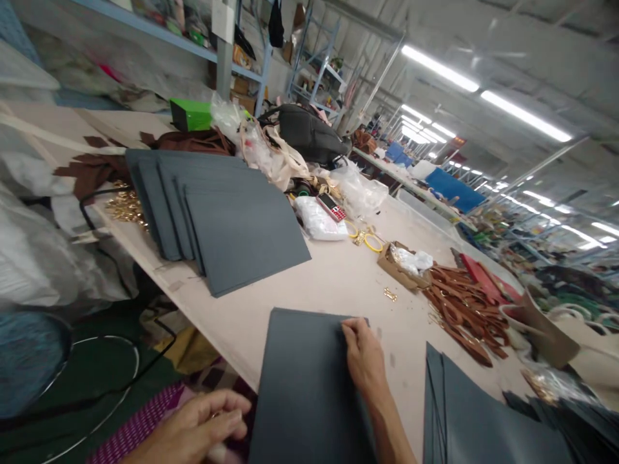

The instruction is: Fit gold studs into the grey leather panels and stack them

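Note:
A dark grey sheet (304,386) lies on the table directly in front of me, its lower part cut off by the frame. My right hand (362,354) is closed at the sheet's top right corner, fingertips pressed together; whatever they pinch is too small to make out. To the left of the sheet, off its edge, my left hand (207,419) has its fingers curled with the thumb against them, and a small gold-coloured bit shows between them. Overlapping stacks of dark grey sheets (242,225) lie at the upper left, and more grey sheets (483,412) at the lower right.
On the pale table (338,277) are a red phone (331,207), yellow rings (373,242), small gold pieces (390,294), a cardboard box (399,270) and brown straps (464,309). A black bag (309,132) stands behind. A round stool (31,361) is at the left.

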`<state>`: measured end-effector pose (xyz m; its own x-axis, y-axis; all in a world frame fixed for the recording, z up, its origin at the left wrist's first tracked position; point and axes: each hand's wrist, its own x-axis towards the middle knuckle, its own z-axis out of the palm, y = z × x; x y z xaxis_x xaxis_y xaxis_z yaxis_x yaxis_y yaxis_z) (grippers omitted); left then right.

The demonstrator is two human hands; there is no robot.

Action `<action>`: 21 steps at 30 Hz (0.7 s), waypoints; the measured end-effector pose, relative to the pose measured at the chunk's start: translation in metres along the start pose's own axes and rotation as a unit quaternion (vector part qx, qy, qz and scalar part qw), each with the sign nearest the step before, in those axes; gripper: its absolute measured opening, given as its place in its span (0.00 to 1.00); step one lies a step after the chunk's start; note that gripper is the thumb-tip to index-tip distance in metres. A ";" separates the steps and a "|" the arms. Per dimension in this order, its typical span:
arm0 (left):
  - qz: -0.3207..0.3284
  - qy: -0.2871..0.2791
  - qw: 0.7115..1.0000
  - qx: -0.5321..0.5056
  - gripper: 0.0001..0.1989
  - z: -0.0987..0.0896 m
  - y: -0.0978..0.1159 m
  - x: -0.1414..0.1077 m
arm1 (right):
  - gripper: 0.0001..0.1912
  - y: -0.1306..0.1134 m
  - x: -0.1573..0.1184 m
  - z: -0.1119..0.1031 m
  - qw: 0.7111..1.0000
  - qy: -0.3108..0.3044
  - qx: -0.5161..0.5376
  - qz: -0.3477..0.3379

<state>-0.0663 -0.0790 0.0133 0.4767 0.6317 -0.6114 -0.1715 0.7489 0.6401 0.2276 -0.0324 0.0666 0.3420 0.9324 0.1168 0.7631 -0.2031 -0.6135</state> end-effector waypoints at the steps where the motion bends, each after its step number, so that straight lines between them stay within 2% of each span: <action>1: 0.015 -0.032 0.999 0.001 0.26 0.002 0.002 -0.002 | 0.12 -0.010 -0.005 0.001 0.999 -0.031 0.043 -0.002; 4: 0.058 -0.116 0.992 -0.001 0.18 0.010 0.006 -0.006 | 0.13 -0.032 -0.025 0.002 0.984 -0.119 0.130 0.022; 7: 0.069 -0.156 0.985 -0.035 0.22 0.023 0.012 -0.010 | 0.13 -0.039 -0.049 0.000 0.965 -0.201 0.152 0.074; 10: 0.055 -0.194 0.977 -0.065 0.26 0.036 0.023 -0.014 | 0.13 -0.036 -0.066 -0.003 0.951 -0.236 0.162 0.114; 13: 0.039 -0.228 0.969 -0.081 0.28 0.047 0.034 -0.013 | 0.11 -0.034 -0.071 -0.005 0.935 -0.259 0.194 0.145; 17: -0.001 -0.188 0.982 -0.025 0.27 0.058 0.042 -0.006 | 0.09 -0.036 -0.068 -0.006 0.913 -0.291 0.238 0.161; 21: -0.026 -0.130 0.991 0.000 0.27 0.065 0.042 -0.003 | 0.08 -0.037 -0.069 -0.005 0.912 -0.299 0.233 0.154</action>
<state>-0.0189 -0.0622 0.0726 0.6916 0.5186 -0.5027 -0.1409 0.7795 0.6104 0.1785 -0.0905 0.0850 0.0349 0.8771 -0.4790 0.3175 -0.4642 -0.8268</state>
